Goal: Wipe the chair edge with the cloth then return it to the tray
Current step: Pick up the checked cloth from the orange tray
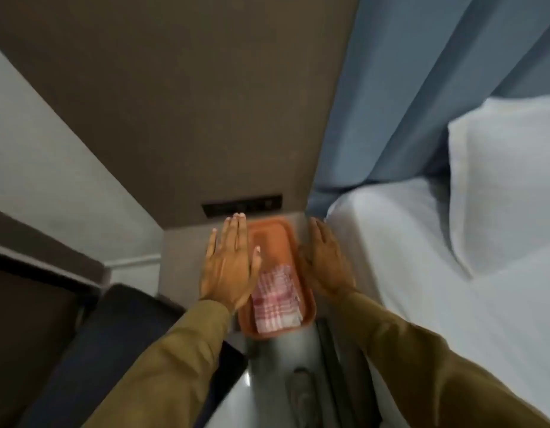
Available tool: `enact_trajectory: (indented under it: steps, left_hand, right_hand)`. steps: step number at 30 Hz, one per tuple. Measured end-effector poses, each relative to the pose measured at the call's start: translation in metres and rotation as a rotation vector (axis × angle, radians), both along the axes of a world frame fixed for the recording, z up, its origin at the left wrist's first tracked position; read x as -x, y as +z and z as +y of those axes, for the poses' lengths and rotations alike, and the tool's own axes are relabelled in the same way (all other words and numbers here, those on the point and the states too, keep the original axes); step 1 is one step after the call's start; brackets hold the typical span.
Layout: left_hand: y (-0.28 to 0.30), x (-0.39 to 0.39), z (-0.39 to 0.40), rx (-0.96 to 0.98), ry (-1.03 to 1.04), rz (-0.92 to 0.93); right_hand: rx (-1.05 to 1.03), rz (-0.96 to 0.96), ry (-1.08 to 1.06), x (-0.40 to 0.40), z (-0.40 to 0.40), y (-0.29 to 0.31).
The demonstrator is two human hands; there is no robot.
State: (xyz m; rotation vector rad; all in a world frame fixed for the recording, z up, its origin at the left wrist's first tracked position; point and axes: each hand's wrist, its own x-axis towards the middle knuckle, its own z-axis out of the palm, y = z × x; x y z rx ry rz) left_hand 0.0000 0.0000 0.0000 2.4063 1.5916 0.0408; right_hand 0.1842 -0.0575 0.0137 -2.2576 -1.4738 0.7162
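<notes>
Lower left of frame: dark chair (pixel 91 350), probably its seat edge. Centre: left hand (pixel 229 267) flat, fingers spread, holding nothing; checked cloth (pixel 275 301) folded inside orange tray (pixel 293 239); right hand (pixel 324 262) likewise empty. Risk: a one-sided grab tips the tray.

Checked woven cloth (pixel 275 301), matt tray (pixel 286 233)

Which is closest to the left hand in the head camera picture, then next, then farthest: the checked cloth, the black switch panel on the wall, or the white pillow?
From the left hand:
1. Checked cloth, just beside it on the right, lying in the orange tray.
2. Black switch panel, on the brown wall just beyond the fingertips.
3. White pillow, far off to the right on the bed.
</notes>
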Motion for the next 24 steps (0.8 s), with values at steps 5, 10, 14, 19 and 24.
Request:
enact_trajectory:
  steps: [5,10,14,19,24]
  left_hand:
    - [-0.155,0.007,-0.045,0.253,-0.094,0.171]
    - [-0.232,0.001,-0.059,0.352,-0.154,0.203]
    - [-0.261,-0.002,-0.063,0.391,-0.131,0.217]
    - [-0.273,-0.002,-0.061,0.435,-0.126,0.271]
    - [-0.272,-0.001,-0.058,0.464,-0.141,0.294]
  right_hand:
    - [0.294,0.098,-0.006,-0.003,-0.034,-0.15]
    - [0.333,0.286,-0.083,-0.001,-0.033,-0.225]
    - [0.322,0.358,-0.18,0.001,-0.022,-0.255]
    - [0.301,0.412,-0.246,0.01,-0.003,-0.265]
    - [0.318,0.421,-0.343,0.016,0.012,-0.27]
